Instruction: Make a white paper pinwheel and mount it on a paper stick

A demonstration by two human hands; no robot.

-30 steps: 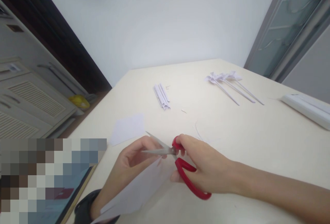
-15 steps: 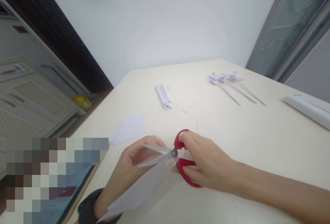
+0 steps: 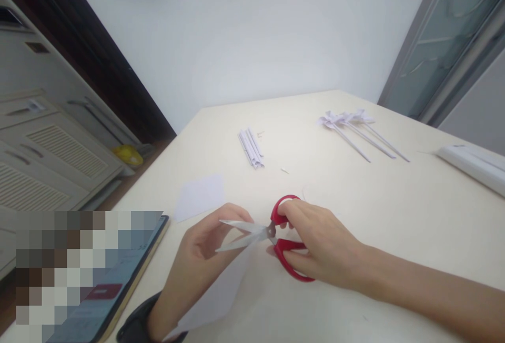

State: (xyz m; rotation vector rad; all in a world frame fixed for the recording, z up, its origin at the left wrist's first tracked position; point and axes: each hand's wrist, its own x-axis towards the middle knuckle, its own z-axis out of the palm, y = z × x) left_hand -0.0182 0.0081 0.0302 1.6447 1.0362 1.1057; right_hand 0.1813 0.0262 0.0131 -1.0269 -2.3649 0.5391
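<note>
My right hand [image 3: 319, 238] grips the red handles of a pair of scissors [image 3: 252, 235], fingers through the loops. The blades are spread apart and point left, in front of my left hand [image 3: 215, 238]. With its fingers curled, my left hand holds a white sheet of paper [image 3: 221, 295], which hangs down toward me below the blades. Its fingertips are partly hidden behind the scissors. A separate white paper square [image 3: 200, 195] lies flat on the table just beyond my left hand.
Several rolled paper tubes [image 3: 251, 148] lie at the table's middle, near small paper scraps [image 3: 284, 170]. Paper pinwheels on sticks [image 3: 355, 135] rest at the back right. A white roll or packet [image 3: 473, 164] is at the right edge. A tablet [image 3: 134, 274], partly pixelated, lies at the left.
The scissors and my right hand have shifted slightly right, and the blades are a little closer together. The hanging sheet has swung slightly.
</note>
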